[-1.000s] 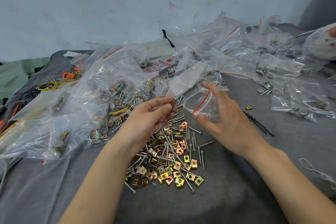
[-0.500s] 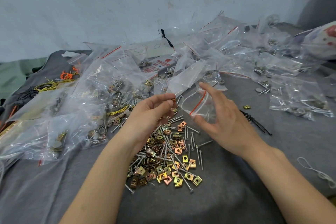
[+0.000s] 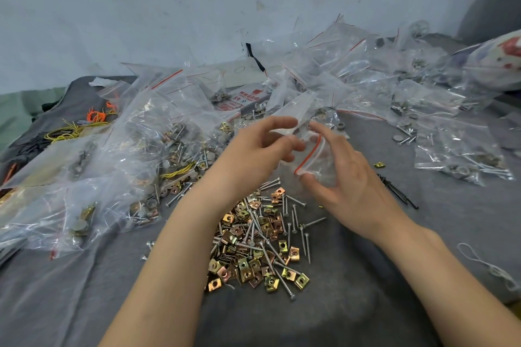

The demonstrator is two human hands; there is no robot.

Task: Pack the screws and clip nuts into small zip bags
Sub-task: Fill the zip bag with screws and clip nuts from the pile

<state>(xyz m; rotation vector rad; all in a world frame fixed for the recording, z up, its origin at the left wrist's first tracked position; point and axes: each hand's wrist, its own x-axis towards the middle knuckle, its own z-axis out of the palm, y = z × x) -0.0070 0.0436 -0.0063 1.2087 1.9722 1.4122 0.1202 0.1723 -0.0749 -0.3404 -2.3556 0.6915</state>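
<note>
Head-cam view down onto a bench [image 3: 366,304] under gray cloth, w/ both bare forearms reaching in from the bottom edge.

At ctr frame we see the right hand [image 3: 349,183] gripping a small zip bag [image 3: 318,160], clear w/ a red seal line. The thumb is under its lower corner and the fingers curve behind it, so the grip is about half closed round the plastic. The left hand [image 3: 251,158] meets the bag's mouth from the left. Its index finger and thumb are curled and appear to pinch the clear top lip, w/ the other fingers tucked. The bag is held in the air, just above the far edge of the loose pile.

That pile sits below ctr, btwn the two wrists: brass-coloured clip nuts [image 3: 301,281] mixed w/ long silver screws [image 3: 306,245], partly covered by the left forearm.

We can't tell whether anything small sits btwn the left fingertips, or whether the bag holds any parts, since the plastic is see-through and glare blurs it. The left half of the frame is a heap of filled bags [image 3: 135,155], their contents a jumble. More bags [image 3: 366,79] run across the upper right, and a patterned item [image 3: 501,62] is cut off at the right edge. Yellow wire loops [image 3: 67,132] lie at far left, and black ties [image 3: 394,191] lie just right of the right hand.
</note>
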